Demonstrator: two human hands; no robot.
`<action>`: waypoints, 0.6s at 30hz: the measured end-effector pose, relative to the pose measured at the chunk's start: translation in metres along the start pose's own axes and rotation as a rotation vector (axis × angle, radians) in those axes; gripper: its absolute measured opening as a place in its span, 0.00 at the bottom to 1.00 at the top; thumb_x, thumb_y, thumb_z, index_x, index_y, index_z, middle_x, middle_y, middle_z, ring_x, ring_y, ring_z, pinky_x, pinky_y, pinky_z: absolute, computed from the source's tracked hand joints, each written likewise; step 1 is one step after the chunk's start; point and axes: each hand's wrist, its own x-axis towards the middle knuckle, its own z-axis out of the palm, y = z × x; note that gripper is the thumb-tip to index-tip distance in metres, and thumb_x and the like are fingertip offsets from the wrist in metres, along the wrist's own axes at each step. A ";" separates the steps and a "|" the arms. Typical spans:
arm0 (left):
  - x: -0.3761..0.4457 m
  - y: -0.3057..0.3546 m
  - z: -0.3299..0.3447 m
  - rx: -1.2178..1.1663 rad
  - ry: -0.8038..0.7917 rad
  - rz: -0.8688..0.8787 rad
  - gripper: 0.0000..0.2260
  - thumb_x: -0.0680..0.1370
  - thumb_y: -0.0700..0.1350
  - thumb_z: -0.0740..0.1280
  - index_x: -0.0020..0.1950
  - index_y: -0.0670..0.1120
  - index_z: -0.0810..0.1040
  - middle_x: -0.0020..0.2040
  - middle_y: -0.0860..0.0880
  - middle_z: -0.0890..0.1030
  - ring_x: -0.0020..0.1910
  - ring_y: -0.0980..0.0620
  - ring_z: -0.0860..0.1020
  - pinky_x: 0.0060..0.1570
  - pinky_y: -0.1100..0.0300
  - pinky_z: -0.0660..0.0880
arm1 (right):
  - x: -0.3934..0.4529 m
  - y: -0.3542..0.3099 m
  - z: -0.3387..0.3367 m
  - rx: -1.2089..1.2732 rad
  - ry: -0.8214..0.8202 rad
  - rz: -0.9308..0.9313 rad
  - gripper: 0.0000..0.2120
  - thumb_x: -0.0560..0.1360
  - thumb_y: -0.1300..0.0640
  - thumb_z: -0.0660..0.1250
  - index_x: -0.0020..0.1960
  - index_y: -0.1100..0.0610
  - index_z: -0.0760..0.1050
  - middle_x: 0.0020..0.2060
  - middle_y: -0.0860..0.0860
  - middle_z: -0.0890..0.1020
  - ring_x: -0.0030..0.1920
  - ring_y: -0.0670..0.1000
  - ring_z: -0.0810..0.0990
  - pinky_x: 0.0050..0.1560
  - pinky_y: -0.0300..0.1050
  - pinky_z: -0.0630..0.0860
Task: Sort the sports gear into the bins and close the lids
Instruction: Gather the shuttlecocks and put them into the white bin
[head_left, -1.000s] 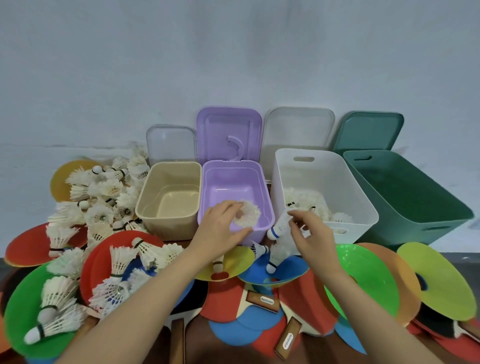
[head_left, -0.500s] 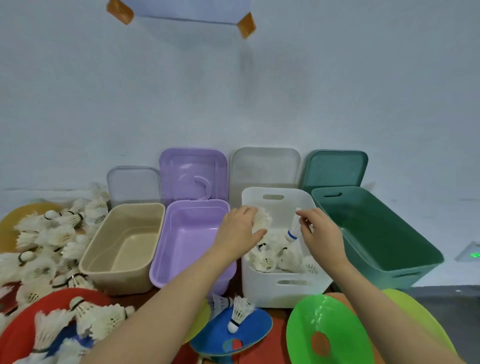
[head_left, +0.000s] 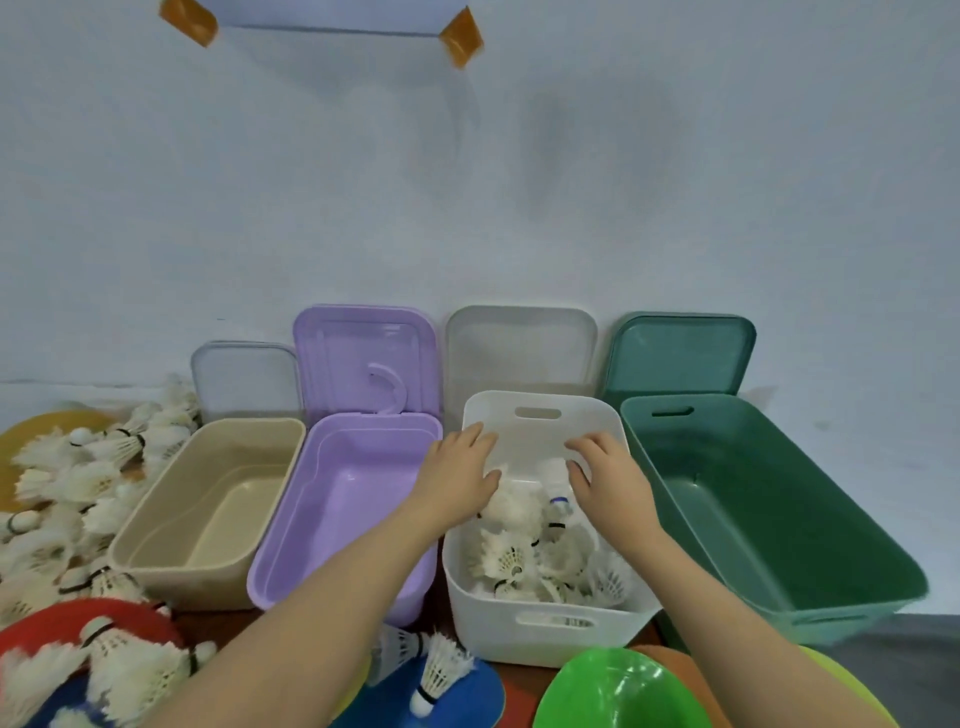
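Both hands hover over the white bin (head_left: 540, 631), which holds several white shuttlecocks (head_left: 511, 558). My left hand (head_left: 460, 475) is over the bin's left side, fingers spread, holding nothing. My right hand (head_left: 605, 475) is over its right side, fingers apart; a blue-banded shuttlecock (head_left: 558, 491) sits just below the fingertips, loose in the bin. Left of it stand an empty purple bin (head_left: 291, 566) and an empty beige bin (head_left: 156, 561). An empty green bin (head_left: 857, 597) stands to the right.
Four lids lean on the wall behind the bins: clear (head_left: 244, 379), purple (head_left: 363, 358), grey (head_left: 519, 348), green (head_left: 680, 353). A heap of shuttlecocks (head_left: 78, 483) covers the left side. Coloured discs, green (head_left: 613, 691) and red (head_left: 57, 623), and a blue paddle (head_left: 467, 696) with a shuttlecock (head_left: 436, 675) lie in front.
Both hands carried shuttlecocks from the front of the table up over the white bin and let them go; their fingers are now spread. The camera has tilted up and moved closer.
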 end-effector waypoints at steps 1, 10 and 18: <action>-0.003 -0.003 -0.002 0.002 0.013 0.009 0.23 0.80 0.50 0.58 0.74 0.47 0.61 0.75 0.48 0.58 0.71 0.47 0.60 0.66 0.53 0.58 | -0.002 -0.003 0.001 -0.005 -0.003 -0.019 0.13 0.78 0.59 0.61 0.62 0.57 0.75 0.57 0.50 0.77 0.54 0.51 0.76 0.52 0.43 0.73; -0.057 -0.057 -0.035 -0.028 0.136 0.122 0.18 0.80 0.48 0.58 0.69 0.47 0.68 0.69 0.51 0.69 0.67 0.49 0.66 0.63 0.57 0.57 | -0.028 -0.065 0.018 0.026 -0.006 -0.099 0.11 0.77 0.57 0.63 0.59 0.56 0.77 0.52 0.50 0.79 0.51 0.51 0.78 0.49 0.45 0.75; -0.132 -0.145 -0.054 -0.092 0.159 0.098 0.17 0.77 0.52 0.57 0.61 0.48 0.76 0.61 0.52 0.76 0.62 0.51 0.72 0.54 0.61 0.55 | -0.072 -0.161 0.064 0.159 -0.037 -0.214 0.10 0.74 0.56 0.64 0.54 0.56 0.79 0.42 0.48 0.80 0.42 0.47 0.78 0.40 0.42 0.75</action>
